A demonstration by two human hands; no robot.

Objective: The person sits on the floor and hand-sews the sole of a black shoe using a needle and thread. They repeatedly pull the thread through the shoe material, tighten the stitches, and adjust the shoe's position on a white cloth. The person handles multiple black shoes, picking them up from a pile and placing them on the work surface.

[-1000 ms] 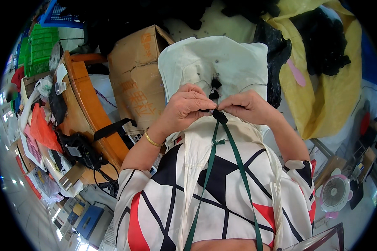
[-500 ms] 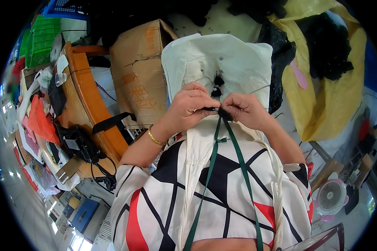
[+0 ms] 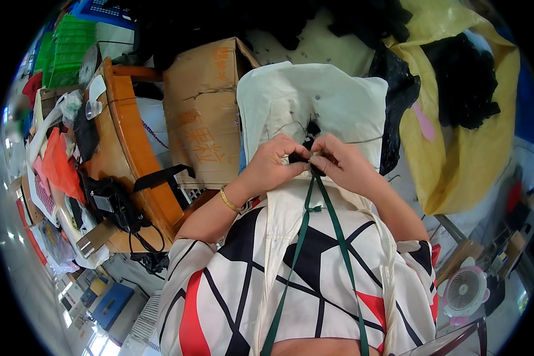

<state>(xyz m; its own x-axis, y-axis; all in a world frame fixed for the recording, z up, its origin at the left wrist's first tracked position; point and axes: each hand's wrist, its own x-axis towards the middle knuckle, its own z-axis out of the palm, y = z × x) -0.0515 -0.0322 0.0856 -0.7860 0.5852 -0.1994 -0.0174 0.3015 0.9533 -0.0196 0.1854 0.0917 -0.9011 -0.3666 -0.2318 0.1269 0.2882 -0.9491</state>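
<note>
My left hand [image 3: 277,160] and my right hand [image 3: 345,165] meet over a whitish cloth [image 3: 338,98] spread across my lap. Thumb and fingers of the left pinch a small black piece [image 3: 295,158], mostly covered by the hand. The right hand's fingers are pressed together close beside it; what they grip is hidden. Just below the fingertips, a dark green cord [image 3: 336,228] from my neck runs up to a dark end [image 3: 317,171]. Beyond the fingers, small black pieces [image 3: 312,127] lie on the cloth, with a thin dark thread near them.
A cardboard box [image 3: 199,113] stands left of the cloth, beside a wooden chair [image 3: 124,127] with a black bag [image 3: 110,199] near it. At right are a black plastic bag [image 3: 400,101] and a yellow sack [image 3: 457,184] holding black material. A small fan [image 3: 464,289] stands lower right.
My hands have drawn closer together and the right fingers now cover more of the black piece. The whole view has shifted, so surroundings sit slightly lower.
</note>
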